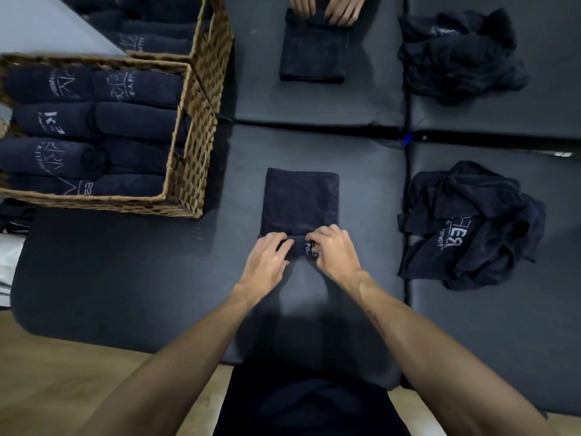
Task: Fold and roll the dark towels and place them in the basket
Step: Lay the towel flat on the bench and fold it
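Left hand (267,256) and right hand (330,250) grip the towel's (300,202) rolled near edge, fingertips seemingly tucked under.

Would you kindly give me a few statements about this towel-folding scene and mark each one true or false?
1. Both the left hand and the right hand grip the near end of the folded towel. True.
2. The towel on the mat is already rolled up fully. False: only its near edge is rolled; the rest lies flat.
3. The wicker basket holds rolled dark towels. True.
4. The basket stands to the person's right. False: it stands to the left.
5. A loose pile of towels lies to the right of the folded towel. True.
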